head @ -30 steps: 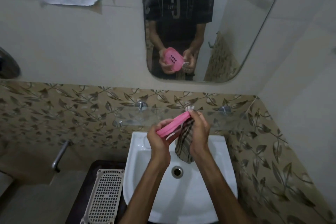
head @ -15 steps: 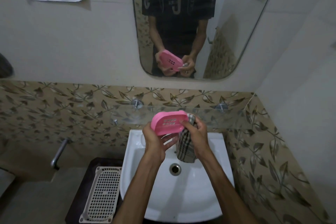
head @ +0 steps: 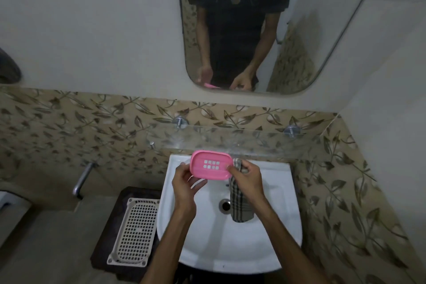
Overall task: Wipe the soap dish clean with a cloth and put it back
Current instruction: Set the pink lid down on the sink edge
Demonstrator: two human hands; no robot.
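Soap dish [head: 211, 167]: pink oval plastic w/ slots, held by left hand [head: 184, 188] & right hand [head: 247, 178], which also grips checked cloth [head: 241, 205].

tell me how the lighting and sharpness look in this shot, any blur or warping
Head view: dim and grainy, with wide-angle bending of the mirror edges; the pink soap dish stays fairly crisp, while both hands, left and right, and the checked cloth look soft.
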